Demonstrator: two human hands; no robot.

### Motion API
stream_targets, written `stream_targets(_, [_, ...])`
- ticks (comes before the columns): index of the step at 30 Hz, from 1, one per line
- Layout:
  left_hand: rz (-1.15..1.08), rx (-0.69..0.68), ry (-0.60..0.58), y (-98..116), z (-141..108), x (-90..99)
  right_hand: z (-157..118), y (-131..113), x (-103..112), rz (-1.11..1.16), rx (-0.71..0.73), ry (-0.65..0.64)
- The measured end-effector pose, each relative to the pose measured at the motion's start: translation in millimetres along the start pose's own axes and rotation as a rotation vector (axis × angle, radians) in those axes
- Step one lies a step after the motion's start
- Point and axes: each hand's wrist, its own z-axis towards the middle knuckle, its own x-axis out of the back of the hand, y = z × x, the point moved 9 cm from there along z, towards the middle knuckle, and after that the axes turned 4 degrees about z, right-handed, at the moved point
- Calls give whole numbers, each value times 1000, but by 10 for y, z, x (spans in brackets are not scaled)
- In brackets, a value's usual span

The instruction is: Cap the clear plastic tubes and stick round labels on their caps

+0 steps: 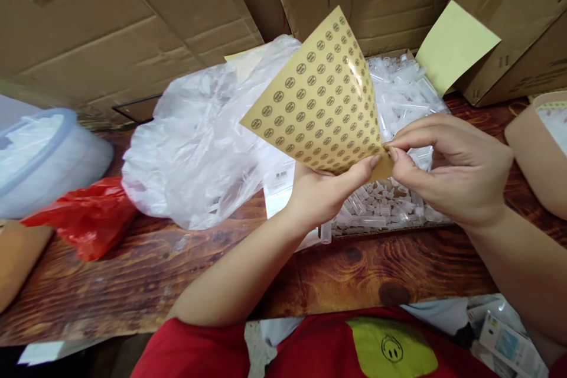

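A yellow sheet of round stickers (321, 94), printed with rows of small dark circles, is held up tilted in front of me. My left hand (325, 189) grips its lower edge, thumb on the printed face and fingers behind. At the sheet's lower right corner, the thumb and forefinger of my right hand (452, 165) pinch together. Whether a single sticker is between those fingertips is too small to tell. Behind and below the sheet lies a shallow cardboard tray (390, 233) full of small clear plastic pieces (381, 204), partly hidden by my hands.
A crumpled clear plastic bag (199, 136) lies left of the tray, beside a red bag (95, 218) and a blue-rimmed tub (57, 159). Another yellow sheet (456, 44) leans at the back right. A beige bin (540, 147) stands at right. Cardboard boxes (133, 23) line the wooden table's (177, 271) back.
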Motion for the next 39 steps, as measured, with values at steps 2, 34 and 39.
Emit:
stream_targets(2, [-2,8,-8,-4,5,-3,3,37,-3,45,-18,-16])
stream_targets(34, [4,23,-8,-64,22,4,8,274,-12,197,-152,7])
stream_targets(39, [-103,40,-59,-56,82,-34,-5,935,-105,677,-500,-37])
